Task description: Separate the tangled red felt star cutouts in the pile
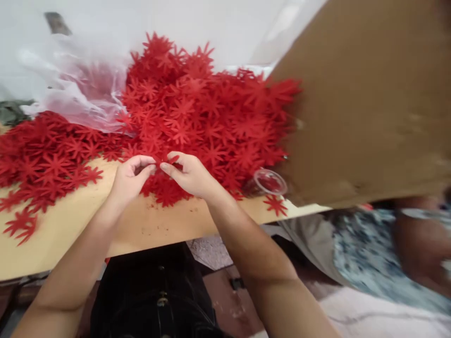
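Observation:
Close together at the front of the pile, my left hand (133, 176) and my right hand (188, 172) are both closed in a pinch. Between their fingertips is a small red artificial flower (173, 159); one petal shows at my right hand, while the rest blends into the red behind. A large heap of red star-shaped flowers (197, 112) rises just beyond my hands. To the right of my right hand, a clear plastic cup (270, 182) lies tilted against the heap, with a single loose red flower (275, 205) in front of it.
A big brown cardboard box (369, 103) stands on the right. More red flowers (52, 159) spread to the left, beneath a thin clear plastic bag (88, 94). The pale wooden table (169, 220) ends near my lap. Another person in patterned clothing (373, 258) sits at the right.

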`<state>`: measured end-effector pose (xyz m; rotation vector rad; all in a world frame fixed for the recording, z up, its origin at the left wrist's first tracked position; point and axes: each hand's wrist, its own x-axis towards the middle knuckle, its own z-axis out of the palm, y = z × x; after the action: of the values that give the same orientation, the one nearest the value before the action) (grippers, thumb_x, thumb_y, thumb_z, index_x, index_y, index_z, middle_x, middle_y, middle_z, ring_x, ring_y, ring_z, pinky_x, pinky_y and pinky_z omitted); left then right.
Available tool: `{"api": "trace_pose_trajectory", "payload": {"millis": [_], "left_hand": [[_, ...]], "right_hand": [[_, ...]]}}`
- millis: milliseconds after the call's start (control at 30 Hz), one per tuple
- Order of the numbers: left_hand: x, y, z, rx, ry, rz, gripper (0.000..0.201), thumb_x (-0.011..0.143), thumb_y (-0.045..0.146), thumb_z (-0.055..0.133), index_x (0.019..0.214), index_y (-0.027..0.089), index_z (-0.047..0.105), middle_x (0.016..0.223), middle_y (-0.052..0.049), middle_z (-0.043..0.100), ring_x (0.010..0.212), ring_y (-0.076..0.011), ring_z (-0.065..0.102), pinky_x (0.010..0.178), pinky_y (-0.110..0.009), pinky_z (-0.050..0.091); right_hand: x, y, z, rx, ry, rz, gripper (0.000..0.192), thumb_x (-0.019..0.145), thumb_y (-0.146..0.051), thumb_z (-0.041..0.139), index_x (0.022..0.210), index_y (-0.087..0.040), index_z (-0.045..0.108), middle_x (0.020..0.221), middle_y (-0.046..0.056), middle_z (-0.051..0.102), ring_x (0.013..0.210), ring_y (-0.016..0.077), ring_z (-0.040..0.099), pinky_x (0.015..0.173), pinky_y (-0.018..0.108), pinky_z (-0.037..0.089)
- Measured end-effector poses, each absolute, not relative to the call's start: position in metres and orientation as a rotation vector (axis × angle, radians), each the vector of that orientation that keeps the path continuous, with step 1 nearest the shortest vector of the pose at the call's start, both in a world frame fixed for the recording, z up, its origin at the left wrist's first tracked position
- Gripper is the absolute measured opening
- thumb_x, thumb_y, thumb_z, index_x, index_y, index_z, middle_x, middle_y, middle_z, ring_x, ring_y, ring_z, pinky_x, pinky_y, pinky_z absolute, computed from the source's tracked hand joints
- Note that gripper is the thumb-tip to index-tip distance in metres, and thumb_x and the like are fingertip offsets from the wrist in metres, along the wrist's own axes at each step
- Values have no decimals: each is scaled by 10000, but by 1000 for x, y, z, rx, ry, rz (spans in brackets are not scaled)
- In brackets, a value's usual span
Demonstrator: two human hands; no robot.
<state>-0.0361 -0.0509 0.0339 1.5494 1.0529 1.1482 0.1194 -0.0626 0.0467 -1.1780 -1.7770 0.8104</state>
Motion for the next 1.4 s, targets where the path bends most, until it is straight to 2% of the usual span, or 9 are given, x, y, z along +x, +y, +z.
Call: {"api": "trace_pose_trajectory", "payload": {"millis": [133, 300, 467, 600, 967, 1133, 1233, 1300, 1400], "left_hand": [[-23, -62, 30, 1843, 1006, 974, 282, 779, 316, 573, 1024, 183, 618, 983, -62, 665, 887, -140, 611, 847, -313, 482], [-20, -71, 35, 2020, 1007, 795, 251, 835, 360, 497, 937, 195, 657, 913, -47, 674, 833, -138, 617, 799, -307, 486], [-18, -74, 34, 2144, 997, 712, 246, 848, 336, 474, 940, 200, 658, 912, -35, 667, 834, -127, 613, 797, -287, 479], [-15, -74, 28, 2197, 993, 668, 254, 851, 333, 460, 945, 200, 656, 920, -40, 668, 847, -135, 615, 803, -297, 479], [46, -77, 28, 2316, 808, 604, 255, 834, 298, 486, 1030, 204, 620, 1031, -58, 661, 948, -174, 619, 878, -351, 476], [133, -76, 11, 2182, 749, 564, 858, 670, 398, 686, 1374, 102, 297, 1397, -195, 400, 1283, -290, 409, 1067, -413, 350], [171, -74, -10, 2062, 801, 535, 1051, 615, 416, 728, 1420, 63, 151, 1416, -243, 338, 1283, -324, 401, 1050, -427, 368], [185, -73, -22, 2026, 849, 563, 1036, 610, 433, 726, 1409, 63, 180, 1395, -239, 372, 1266, -330, 418, 1029, -441, 384], [193, -71, -31, 2053, 858, 603, 759, 648, 464, 682, 1277, 132, 417, 1247, -164, 544, 1139, -290, 534, 963, -432, 432]], "right_hand": [[202, -105, 72, -1431, -1609, 571, 171, 749, -352, 572, 738, -190, 520, 691, -3, 564, 615, 100, 514, 595, 255, 426], [291, -131, 83, -2028, -1279, 612, 130, 721, -326, 591, 728, -213, 528, 543, -17, 528, 472, 118, 475, 487, 272, 383], [309, -116, 65, -2506, -1633, 402, 127, 740, -286, 559, 656, -191, 568, 492, 0, 513, 457, 117, 434, 498, 274, 335], [303, -103, 64, -2545, -1915, 265, 124, 729, -270, 568, 642, -185, 593, 569, 16, 577, 520, 114, 464, 537, 259, 344], [315, -93, 73, -2472, -1769, 581, 136, 694, -291, 627, 665, -200, 530, 553, -22, 558, 500, 113, 494, 490, 245, 360], [302, -87, 72, -2436, -1872, 602, 108, 685, -145, 583, 627, -199, 510, 578, -19, 556, 516, 104, 483, 523, 235, 381], [300, -90, 73, -2372, -1976, 654, 132, 674, -74, 533, 651, -200, 499, 610, -17, 565, 547, 106, 498, 554, 229, 400], [303, -93, 73, -2340, -2020, 702, 137, 675, -63, 514, 681, -199, 502, 648, -7, 586, 577, 109, 517, 577, 227, 415], [305, -94, 72, -2365, -2079, 628, 123, 680, -75, 508, 691, -198, 511, 684, 8, 611, 604, 112, 534, 594, 222, 422]]}}
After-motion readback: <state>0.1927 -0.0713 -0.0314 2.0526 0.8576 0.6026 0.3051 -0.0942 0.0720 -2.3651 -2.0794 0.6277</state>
